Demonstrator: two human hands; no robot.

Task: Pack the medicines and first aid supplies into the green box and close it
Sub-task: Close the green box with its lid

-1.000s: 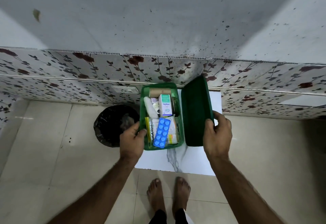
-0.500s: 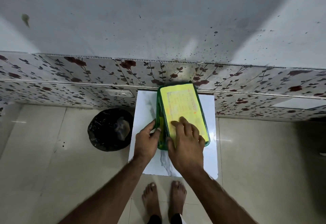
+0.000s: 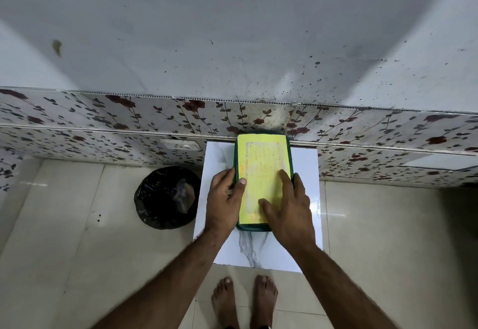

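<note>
Green box (image 3: 262, 163) closed; left hand (image 3: 225, 199) grips side, right hand (image 3: 289, 212) flat atop.

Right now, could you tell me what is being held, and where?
Left hand grips the green box at its left edge; right hand presses its lid.

A room in a home is suggested. The white marble-patterned bench (image 3: 305, 173) is set with its far edge against a rose-printed wall panel (image 3: 129, 114) below speckled grey plaster (image 3: 232, 31). Glossy cream floor tiles (image 3: 388, 238) are laid throughout, and bare feet (image 3: 263, 297) are seen off the near edge. A wall socket (image 3: 179, 145) is fitted beside the far-left corner, and a black-bagged bin (image 3: 165, 196) is placed off the left edge.
</note>
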